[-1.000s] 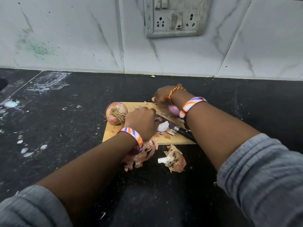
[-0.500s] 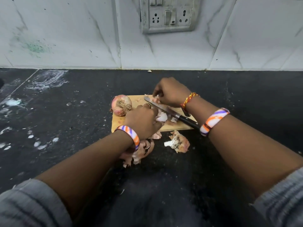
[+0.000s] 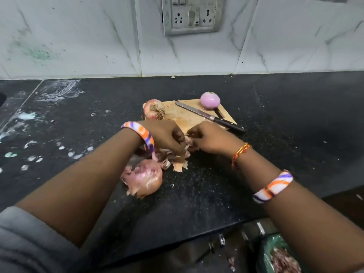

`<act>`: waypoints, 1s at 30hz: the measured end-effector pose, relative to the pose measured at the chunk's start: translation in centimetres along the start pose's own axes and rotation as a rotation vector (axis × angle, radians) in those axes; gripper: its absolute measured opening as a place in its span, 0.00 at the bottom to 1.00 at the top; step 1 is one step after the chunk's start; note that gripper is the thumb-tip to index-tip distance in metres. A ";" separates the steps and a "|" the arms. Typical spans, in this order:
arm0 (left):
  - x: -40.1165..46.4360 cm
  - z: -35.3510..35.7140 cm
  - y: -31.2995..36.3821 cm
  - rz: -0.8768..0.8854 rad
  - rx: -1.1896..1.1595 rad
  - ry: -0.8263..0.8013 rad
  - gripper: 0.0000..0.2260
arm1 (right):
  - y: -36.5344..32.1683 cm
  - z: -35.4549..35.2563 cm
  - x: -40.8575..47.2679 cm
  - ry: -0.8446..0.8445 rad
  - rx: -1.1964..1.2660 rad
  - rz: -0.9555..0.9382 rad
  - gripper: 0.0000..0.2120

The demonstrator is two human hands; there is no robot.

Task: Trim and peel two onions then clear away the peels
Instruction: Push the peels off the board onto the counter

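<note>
A peeled purple onion (image 3: 210, 100) stands at the far right corner of the wooden cutting board (image 3: 183, 117). An unpeeled onion (image 3: 153, 109) with its roots showing sits at the board's left edge. A black-handled knife (image 3: 208, 116) lies across the board. My left hand (image 3: 167, 136) and my right hand (image 3: 210, 139) meet at the board's near edge, both curled round loose onion peels (image 3: 177, 156). A bigger heap of peels (image 3: 145, 178) lies on the black counter just below my left wrist.
The black counter (image 3: 275, 123) is speckled with white stains at the left. A tiled wall with a socket plate (image 3: 191, 15) runs along the back. Below the counter's front edge at the lower right sits a green-lined bin (image 3: 275, 255) holding scraps.
My right hand has left the peeled onion and the knife on the board and come down to the peels. My left hand has pulled peels toward the board's near edge.
</note>
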State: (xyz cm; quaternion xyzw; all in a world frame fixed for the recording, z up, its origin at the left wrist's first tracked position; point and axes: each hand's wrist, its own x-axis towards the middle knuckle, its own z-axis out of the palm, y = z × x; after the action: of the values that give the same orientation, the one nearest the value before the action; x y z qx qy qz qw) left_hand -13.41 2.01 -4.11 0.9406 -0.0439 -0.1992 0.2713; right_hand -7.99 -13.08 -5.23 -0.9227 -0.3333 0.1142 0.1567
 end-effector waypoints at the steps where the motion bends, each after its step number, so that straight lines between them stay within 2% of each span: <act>1: -0.6 -0.6 0.3 0.006 0.016 -0.035 0.17 | 0.2 -0.8 -0.4 0.051 0.018 0.044 0.19; 3: -1.5 -1.4 0.8 0.032 0.016 -0.021 0.16 | 1.4 -2.2 -1.0 0.112 -0.068 0.165 0.22; 5: -2.3 -2.0 1.0 0.031 0.010 0.047 0.14 | 2.6 -2.7 -1.3 0.017 -0.209 0.335 0.22; 7: -2.8 -2.0 1.0 0.001 0.057 0.119 0.15 | 2.9 -2.0 -1.3 -0.079 -0.263 0.403 0.20; 12: -3.8 -0.1 0.3 -0.196 0.143 0.095 0.39 | 0.4 0.9 -0.5 -0.036 -0.316 0.320 0.19; 16: -3.9 1.3 -0.4 -0.247 0.179 0.122 0.42 | -2.7 2.1 -0.2 0.023 -0.329 0.205 0.14; 20: -4.6 1.9 -0.2 -0.271 0.277 0.227 0.44 | -4.6 2.5 -1.4 0.046 -0.048 0.095 0.15; 21: -5.0 1.6 -0.1 -0.275 0.301 0.199 0.46 | -4.4 2.1 -1.8 0.098 0.001 0.112 0.17; 23: -6.3 0.6 0.2 -0.300 0.339 0.028 0.57 | -2.7 1.0 -2.0 0.174 -0.055 0.202 0.19; 25: -7.4 0.0 0.5 -0.319 0.396 -0.177 0.63 | -0.7 -0.1 -1.8 0.156 -0.199 0.316 0.16; 26: -7.5 0.2 0.5 -0.326 0.430 -0.224 0.64 | -0.3 -0.3 -1.8 0.123 -0.232 0.357 0.15; 28: -7.1 1.2 0.2 -0.330 0.498 -0.190 0.61 | -0.5 -0.1 -1.7 0.054 -0.255 0.351 0.14; 30: -6.3 2.4 -0.3 -0.324 0.490 -0.045 0.59 | -1.4 0.6 -1.5 0.024 -0.275 0.305 0.14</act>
State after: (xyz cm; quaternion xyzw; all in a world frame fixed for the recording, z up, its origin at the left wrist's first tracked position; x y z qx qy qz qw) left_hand -20.14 2.26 -3.90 0.9682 0.0540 -0.2444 -0.0003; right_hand -10.09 -12.92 -5.13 -0.9765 -0.2001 0.0792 0.0141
